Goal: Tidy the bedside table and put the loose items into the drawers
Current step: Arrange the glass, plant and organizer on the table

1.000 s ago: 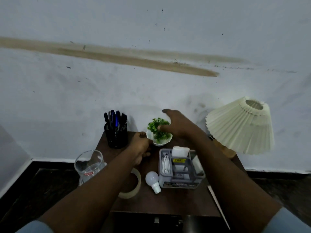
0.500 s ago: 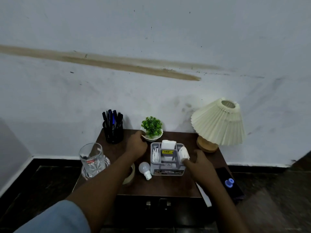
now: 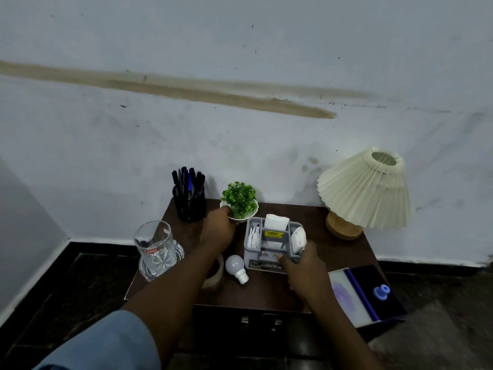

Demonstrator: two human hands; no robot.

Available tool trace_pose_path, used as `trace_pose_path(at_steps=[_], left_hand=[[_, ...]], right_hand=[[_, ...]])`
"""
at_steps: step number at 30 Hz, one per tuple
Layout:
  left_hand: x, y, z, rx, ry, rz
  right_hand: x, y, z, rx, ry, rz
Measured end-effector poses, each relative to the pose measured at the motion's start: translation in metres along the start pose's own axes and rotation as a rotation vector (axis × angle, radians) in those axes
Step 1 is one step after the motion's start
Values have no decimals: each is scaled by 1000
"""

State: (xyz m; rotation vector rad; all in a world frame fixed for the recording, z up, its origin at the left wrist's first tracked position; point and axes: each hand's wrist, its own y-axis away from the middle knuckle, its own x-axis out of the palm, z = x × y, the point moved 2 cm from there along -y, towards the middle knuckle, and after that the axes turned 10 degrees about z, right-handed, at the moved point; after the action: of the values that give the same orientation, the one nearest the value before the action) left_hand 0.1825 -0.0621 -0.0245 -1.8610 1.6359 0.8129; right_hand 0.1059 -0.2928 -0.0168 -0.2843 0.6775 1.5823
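Note:
A dark wooden bedside table [image 3: 344, 252] stands against the wall. A small green plant in a white bowl [image 3: 240, 201] sits at the back, and my left hand [image 3: 218, 231] touches the bowl's left rim. A grey organiser caddy [image 3: 269, 244] holding white tissues and packets sits in the middle. My right hand [image 3: 304, 271] grips its front right corner. A white bulb [image 3: 236, 267] lies loose beside the caddy, and a tape roll [image 3: 214, 276] is half hidden under my left forearm. The drawer front [image 3: 258, 323] with metal handles shows below.
A black pen holder [image 3: 189, 202] stands back left. A glass mug [image 3: 154, 248] sits on a glass coaster at the left edge. A pleated cream lamp [image 3: 365, 193] fills the back right. A dark case with a blue knob [image 3: 373, 292] overhangs the right front corner.
My right hand left the plant and came down to the caddy's front right corner. My left hand stayed at the bowl's rim. The view pulled back from the table.

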Motion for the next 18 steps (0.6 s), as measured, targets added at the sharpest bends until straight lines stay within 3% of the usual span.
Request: trace_pose_path(at_steps=[12, 18], left_hand=[[-10, -9, 22, -46, 109, -52], [-4, -5, 23, -48, 194, -137]], right_hand=[[-8, -69, 13, 80, -147, -306], [8, -102, 7, 100, -589, -294]])
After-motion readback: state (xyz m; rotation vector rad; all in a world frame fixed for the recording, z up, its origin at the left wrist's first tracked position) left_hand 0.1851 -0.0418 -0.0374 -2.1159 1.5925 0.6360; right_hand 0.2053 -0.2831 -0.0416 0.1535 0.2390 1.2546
